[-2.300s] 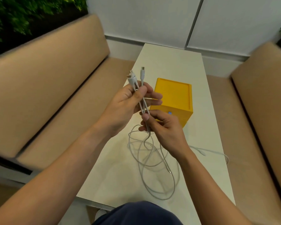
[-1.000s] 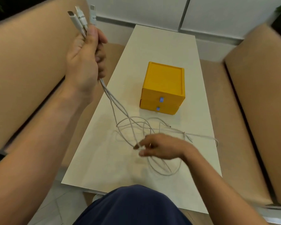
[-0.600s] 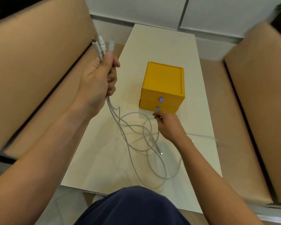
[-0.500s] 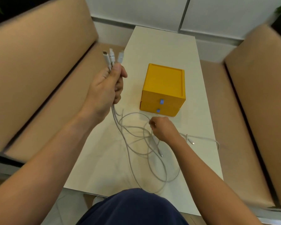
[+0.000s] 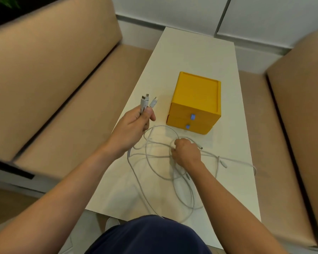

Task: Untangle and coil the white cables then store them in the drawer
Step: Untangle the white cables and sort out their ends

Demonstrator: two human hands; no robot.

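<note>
Several white cables point(image 5: 154, 167) lie in tangled loops on the white table point(image 5: 195, 57). My left hand point(image 5: 130, 127) grips three of their plug ends point(image 5: 146, 102), which stick up above my fist, just left of the yellow drawer box point(image 5: 196, 99). My right hand point(image 5: 186, 153) is curled round cable strands in the middle of the tangle, in front of the box. Both drawers point(image 5: 193, 121) of the box are closed, each with a small blue handle. Loose cable ends trail to the right toward the table edge.
Tan cushioned benches run along the left point(image 5: 53, 85) and right point(image 5: 292, 125) of the narrow table. White wall panels stand behind it. My dark-clothed knee point(image 5: 147, 235) is at the table's near edge.
My left hand has come down from high on the left to beside the box, still holding the plug ends. My right hand has closed on strands in the tangle.
</note>
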